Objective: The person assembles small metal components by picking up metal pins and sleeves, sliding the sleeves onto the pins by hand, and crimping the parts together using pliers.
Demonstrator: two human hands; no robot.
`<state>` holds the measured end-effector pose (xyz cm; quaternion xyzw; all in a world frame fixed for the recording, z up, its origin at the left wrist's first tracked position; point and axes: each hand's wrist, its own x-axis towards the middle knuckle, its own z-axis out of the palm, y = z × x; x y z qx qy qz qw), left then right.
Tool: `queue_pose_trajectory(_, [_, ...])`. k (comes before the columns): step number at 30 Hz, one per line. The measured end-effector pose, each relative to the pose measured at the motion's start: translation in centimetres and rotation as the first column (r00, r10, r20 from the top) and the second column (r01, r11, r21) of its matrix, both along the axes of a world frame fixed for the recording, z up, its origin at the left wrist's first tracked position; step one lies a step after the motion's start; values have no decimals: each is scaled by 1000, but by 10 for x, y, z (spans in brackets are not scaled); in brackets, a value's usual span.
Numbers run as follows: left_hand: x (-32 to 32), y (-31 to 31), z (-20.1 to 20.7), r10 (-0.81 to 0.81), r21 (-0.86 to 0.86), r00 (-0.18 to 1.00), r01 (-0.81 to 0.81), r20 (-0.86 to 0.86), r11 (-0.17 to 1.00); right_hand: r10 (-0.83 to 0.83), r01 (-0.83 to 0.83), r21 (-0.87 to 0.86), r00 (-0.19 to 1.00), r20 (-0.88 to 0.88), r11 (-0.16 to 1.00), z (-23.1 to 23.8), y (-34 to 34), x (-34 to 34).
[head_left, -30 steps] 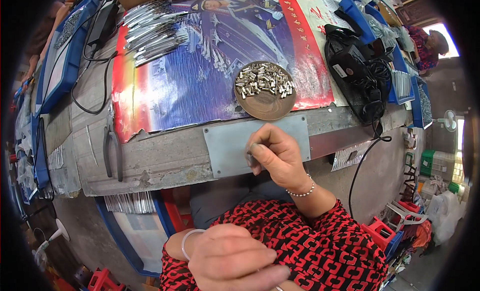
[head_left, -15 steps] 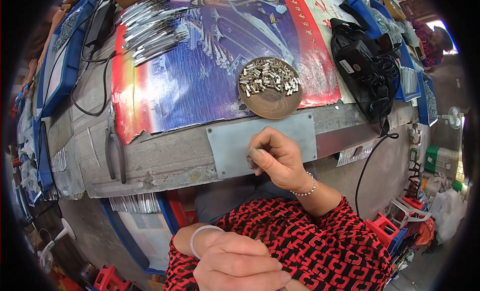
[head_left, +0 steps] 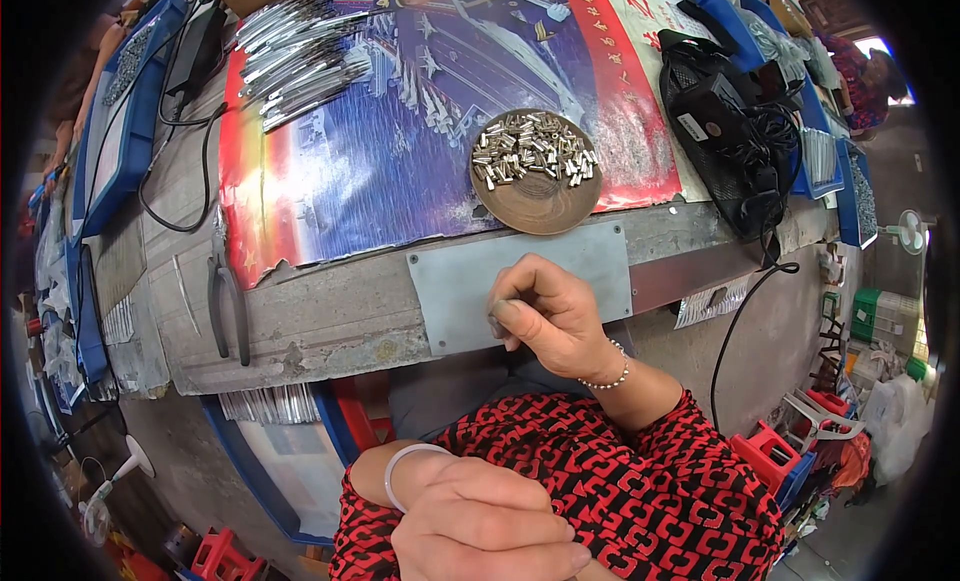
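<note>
My right hand (head_left: 548, 316), with a beaded bracelet at the wrist, is raised over the grey metal plate (head_left: 440, 301) at the table's front edge. Its thumb presses against curled fingers with darkened tips; anything between them is too small to make out. Low in the picture, in front of my patterned top, my left hand (head_left: 485, 526) is closed, wearing a pale bangle (head_left: 392, 471). Its fingers lie together and hide whatever is under them. Beyond the plate stands a round brown dish (head_left: 540, 216) holding a heap of small silvery metal sleeves (head_left: 535, 151).
Black-handled pliers (head_left: 230, 311) lie left of the plate. Many slim metal strips (head_left: 300, 66) are piled on the poster (head_left: 350, 206). A black mesh bag with cables (head_left: 720, 131) sits at right. Below the tabletop is a blue tray (head_left: 300, 471); a red stool (head_left: 770, 456) stands lower right.
My right hand has shifted very slightly left, its pinch kept. My left hand has moved a touch to the right and stays closed. The dish and table things appear otherwise the same.
</note>
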<state>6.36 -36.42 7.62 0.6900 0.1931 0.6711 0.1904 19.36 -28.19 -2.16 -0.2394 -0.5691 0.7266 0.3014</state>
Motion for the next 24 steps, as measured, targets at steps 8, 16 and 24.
queue_pose_trajectory(8, [4, -5, -5, -24, -4, 999, 24, 28, 1000, 1, -1, 14, 1000, -12, 1000, -1, 0, 0])
queue_pose_trajectory(16, [3, -2, -5, -40, 28, 999, 39, 18, 999, 4, -4, 34, 1000, -11, 999, -1, 0, 0])
queue_pose_trajectory(24, [-1, -6, 0, -3, -12, 1000, 3, -9, 1000, 16, -26, -132, 997, -80, 991, 19, 0, 12])
